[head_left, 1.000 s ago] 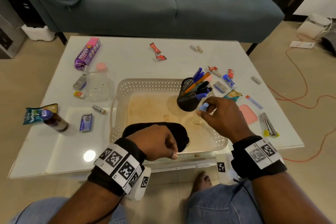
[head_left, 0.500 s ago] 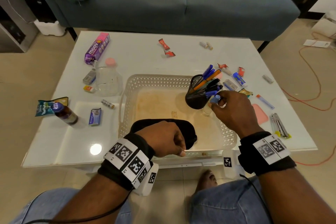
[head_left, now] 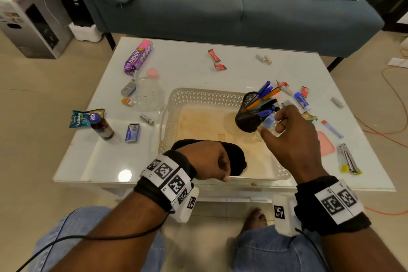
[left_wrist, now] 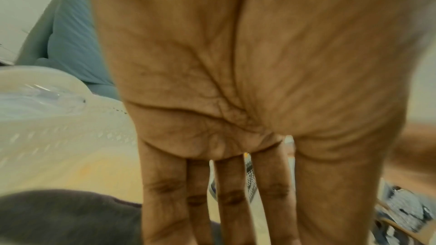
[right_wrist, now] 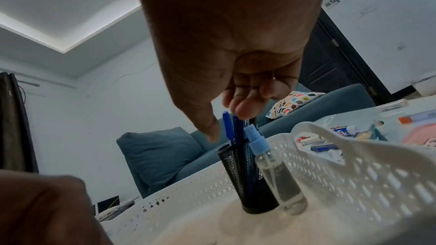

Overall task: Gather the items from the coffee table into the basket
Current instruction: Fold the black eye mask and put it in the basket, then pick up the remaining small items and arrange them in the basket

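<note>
The small clear spray bottle with a pale blue cap (right_wrist: 273, 172) stands nearly upright, cap up, in the white perforated plastic basket (head_left: 198, 97) at the black mesh pen holder's (right_wrist: 238, 170) 4 o'clock. The right hand (head_left: 291, 137) hovers above, fingers (right_wrist: 245, 107) loosely spread, gripping nothing. The left hand (head_left: 207, 161) hangs at 7 o'clock, fingers straight together.

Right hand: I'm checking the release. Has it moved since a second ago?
Yes: against the pen holder, the right hand rose off the spray bottle beside it.

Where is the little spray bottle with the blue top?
The spray bottle stands in the white basket, leaning against the black mesh pen holder, just under the right hand; the head view shows them in the basket's far right corner.
</note>
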`<control>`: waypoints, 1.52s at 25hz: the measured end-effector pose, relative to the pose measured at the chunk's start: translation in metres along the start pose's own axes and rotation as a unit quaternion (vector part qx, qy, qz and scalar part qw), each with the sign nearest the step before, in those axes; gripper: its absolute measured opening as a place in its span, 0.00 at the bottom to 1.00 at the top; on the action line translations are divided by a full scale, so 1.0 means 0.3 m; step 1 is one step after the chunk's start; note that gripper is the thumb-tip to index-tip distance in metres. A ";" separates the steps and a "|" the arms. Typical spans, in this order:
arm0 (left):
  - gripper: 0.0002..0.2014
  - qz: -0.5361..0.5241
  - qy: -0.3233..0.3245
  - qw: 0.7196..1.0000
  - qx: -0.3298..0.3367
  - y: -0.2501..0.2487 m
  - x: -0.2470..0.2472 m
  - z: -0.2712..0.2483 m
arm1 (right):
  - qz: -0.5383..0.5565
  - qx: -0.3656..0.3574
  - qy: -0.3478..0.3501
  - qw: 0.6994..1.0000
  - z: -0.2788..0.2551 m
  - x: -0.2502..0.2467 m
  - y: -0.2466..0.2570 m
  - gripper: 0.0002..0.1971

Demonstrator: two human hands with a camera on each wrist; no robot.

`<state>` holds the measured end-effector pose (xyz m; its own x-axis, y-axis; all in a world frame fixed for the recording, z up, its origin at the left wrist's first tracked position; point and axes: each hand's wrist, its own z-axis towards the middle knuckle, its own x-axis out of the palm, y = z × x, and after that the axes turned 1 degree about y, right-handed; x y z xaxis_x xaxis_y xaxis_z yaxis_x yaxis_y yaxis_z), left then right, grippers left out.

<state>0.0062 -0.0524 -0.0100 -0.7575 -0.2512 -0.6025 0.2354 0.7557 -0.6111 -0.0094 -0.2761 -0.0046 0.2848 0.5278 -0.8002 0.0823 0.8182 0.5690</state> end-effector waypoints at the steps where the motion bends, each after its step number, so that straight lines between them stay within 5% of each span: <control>1: 0.09 -0.009 -0.015 1.000 0.006 0.016 -0.032 -0.020 | 0.014 -0.022 0.009 1.000 -0.001 0.008 0.007 0.15; 5: 0.11 -0.080 -0.245 0.966 -0.006 0.146 -0.259 -0.174 | 0.069 -0.112 0.145 0.981 -0.010 0.070 0.062 0.09; 8: 0.10 -0.056 -0.468 0.876 -0.105 0.322 -0.375 -0.321 | 0.078 -0.176 0.224 0.955 -0.020 0.136 0.111 0.08; 10: 0.13 -0.031 -0.537 0.817 -0.207 0.447 -0.368 -0.373 | 0.075 -0.189 0.240 0.949 -0.021 0.168 0.121 0.09; 14: 0.15 -0.109 -0.490 0.796 -0.339 0.589 -0.282 -0.374 | 0.061 -0.195 0.257 0.945 -0.018 0.199 0.116 0.09; 20: 0.11 -0.110 -0.501 0.788 -0.341 0.580 -0.296 -0.356 | 0.052 -0.189 0.260 0.946 -0.015 0.195 0.099 0.08; 23: 0.11 -0.054 -0.538 0.794 -0.278 0.481 -0.345 -0.380 | 0.053 -0.186 0.249 0.949 -0.014 0.174 0.102 0.07; 26: 0.13 -0.034 -0.544 0.826 -0.143 0.290 -0.386 -0.368 | 0.066 -0.196 0.214 0.955 -0.005 0.143 0.117 0.05; 31: 0.14 -0.085 -0.438 0.893 0.057 0.012 -0.264 -0.168 | 0.145 -0.174 0.141 0.964 -0.008 0.073 0.140 0.19; 34: 0.17 -0.128 -0.387 0.909 0.088 -0.053 -0.142 -0.054 | 0.156 -0.153 0.127 0.967 -0.008 0.045 0.118 0.24; 38: 0.15 -0.154 -0.382 0.905 0.106 -0.066 -0.082 -0.010 | 0.131 -0.160 0.137 0.969 -0.001 0.024 0.070 0.16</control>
<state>0.0184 -0.0593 0.0185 -0.1839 -0.8368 -0.5156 0.2582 0.4650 -0.8468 -0.0059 -0.2551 0.0015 -0.0123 0.7324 -0.6808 -0.2714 0.6528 0.7072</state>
